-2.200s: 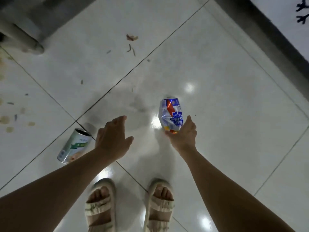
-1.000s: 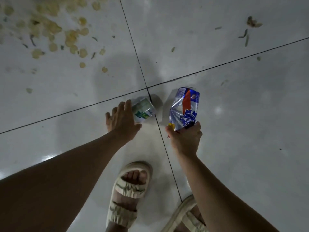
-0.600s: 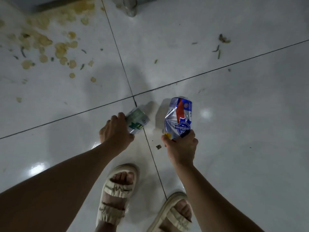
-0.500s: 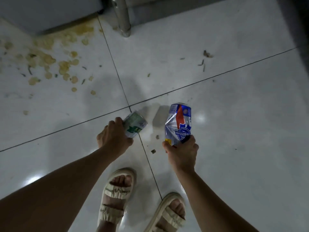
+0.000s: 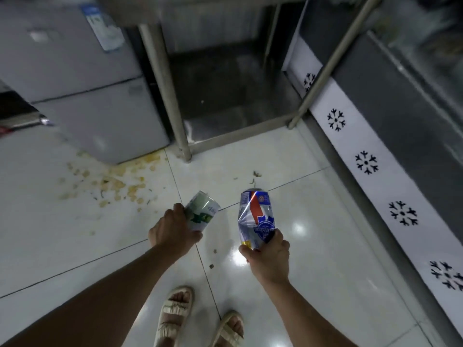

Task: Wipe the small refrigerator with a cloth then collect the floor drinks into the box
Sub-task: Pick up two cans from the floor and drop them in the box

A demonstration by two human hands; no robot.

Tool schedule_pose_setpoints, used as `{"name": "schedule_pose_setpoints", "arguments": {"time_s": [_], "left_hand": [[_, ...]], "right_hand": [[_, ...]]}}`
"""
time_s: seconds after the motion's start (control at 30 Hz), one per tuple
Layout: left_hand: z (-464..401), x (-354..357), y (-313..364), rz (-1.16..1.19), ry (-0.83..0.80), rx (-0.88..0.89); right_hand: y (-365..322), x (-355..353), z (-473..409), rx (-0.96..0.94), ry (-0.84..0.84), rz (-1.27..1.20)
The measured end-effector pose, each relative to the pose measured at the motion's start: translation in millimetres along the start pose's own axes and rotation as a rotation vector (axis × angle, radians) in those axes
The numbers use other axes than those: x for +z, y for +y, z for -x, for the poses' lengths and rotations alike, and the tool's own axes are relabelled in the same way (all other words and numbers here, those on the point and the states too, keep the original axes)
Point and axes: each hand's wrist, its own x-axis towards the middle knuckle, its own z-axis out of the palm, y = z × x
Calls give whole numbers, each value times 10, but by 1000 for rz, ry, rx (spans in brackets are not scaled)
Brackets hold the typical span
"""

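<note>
The blue can (image 5: 255, 219) is crumpled and dented, with a red and white stripe and a round badge; the green and white can (image 5: 203, 211) keeps its shape. Both are held up off the white tiled floor (image 5: 313, 196), which carries yellowish spill spots (image 5: 112, 184) in front of the small grey refrigerator (image 5: 82, 96), beside a metal table leg (image 5: 167, 96). The left hand (image 5: 172, 232) wraps its fingers round the green can's base; the right hand (image 5: 269, 254) pinches the blue can's lower end, both arms stretched forward above sandalled feet (image 5: 175, 314).
</note>
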Motion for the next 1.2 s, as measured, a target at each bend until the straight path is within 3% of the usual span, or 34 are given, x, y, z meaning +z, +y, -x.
{"name": "schedule_pose_setpoints", "arguments": {"time_s": [0.2, 0.57, 0.9, 1.2], "left_hand": [[773, -916, 111, 127, 93, 34], [1823, -1855, 303, 179, 77, 200], [2911, -2010, 78, 130, -35, 517], [4214, -1613, 358, 28, -181, 778]], "right_hand": [[-415, -828, 735, -45, 41, -24], [-494, -1688, 1997, 31, 221, -181], [-3, -1841, 3548, 217, 409, -415], [949, -2048, 4928, 383, 623, -570]]}}
